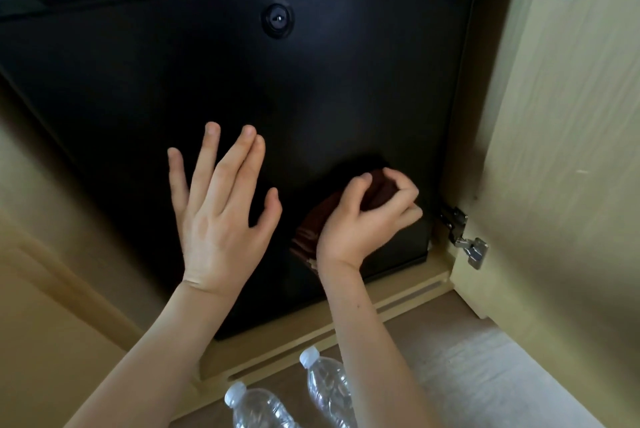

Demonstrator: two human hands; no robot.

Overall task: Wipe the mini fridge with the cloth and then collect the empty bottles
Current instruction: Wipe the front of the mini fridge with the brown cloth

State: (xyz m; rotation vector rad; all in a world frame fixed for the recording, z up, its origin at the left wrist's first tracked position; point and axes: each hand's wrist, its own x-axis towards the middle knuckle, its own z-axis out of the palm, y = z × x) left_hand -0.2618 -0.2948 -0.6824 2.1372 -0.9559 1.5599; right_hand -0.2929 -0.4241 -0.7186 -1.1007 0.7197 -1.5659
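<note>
A black mini fridge (214, 74) with a round keyhole fills the cabinet in front of me. My right hand (367, 216) grips a bunched dark brown cloth (311, 230) against the lower right of the fridge door. My left hand (221, 209) lies flat on the door with fingers spread, just left of the cloth. Two clear plastic bottles with white caps lie on the floor below: one (256, 410) at the bottom centre, the other (329, 389) beside it to the right, partly hidden by my right forearm.
A light wooden cabinet door (561, 150) stands open on the right, with metal hinges (464, 237) near the fridge's lower right corner. A wooden sill (398, 303) runs under the fridge. Beige floor (485, 368) lies at lower right.
</note>
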